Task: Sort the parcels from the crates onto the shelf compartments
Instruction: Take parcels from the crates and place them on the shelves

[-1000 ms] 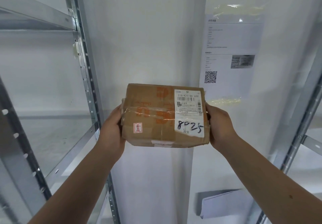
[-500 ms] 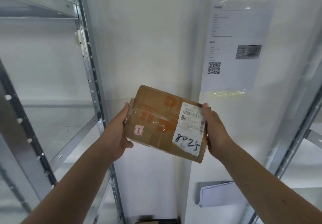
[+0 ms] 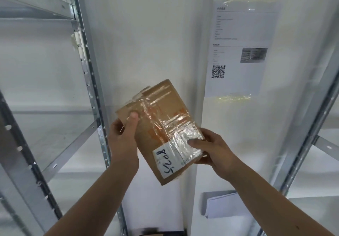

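Note:
A brown cardboard parcel [image 3: 161,125] wrapped in clear tape is held in the air in front of a white wall column. It is turned so its long side runs from upper left to lower right, and its white label with handwritten numbers faces me at the lower end. My left hand [image 3: 122,138] grips the parcel's left edge with the thumb on its top face. My right hand [image 3: 211,147] holds the lower right end, thumb pressed on the label.
A grey metal shelf [image 3: 60,155] with perforated uprights stands at the left, its compartments open toward me. Another shelf upright [image 3: 310,131] rises at the right. A taped paper notice [image 3: 240,48] with a QR code hangs on the wall; a stack of paper sheets [image 3: 223,206] hangs below it.
Both hands have rotated the parcel clockwise, from level to steeply tilted, so the label now reads sideways. My thumbs have shifted onto its top face.

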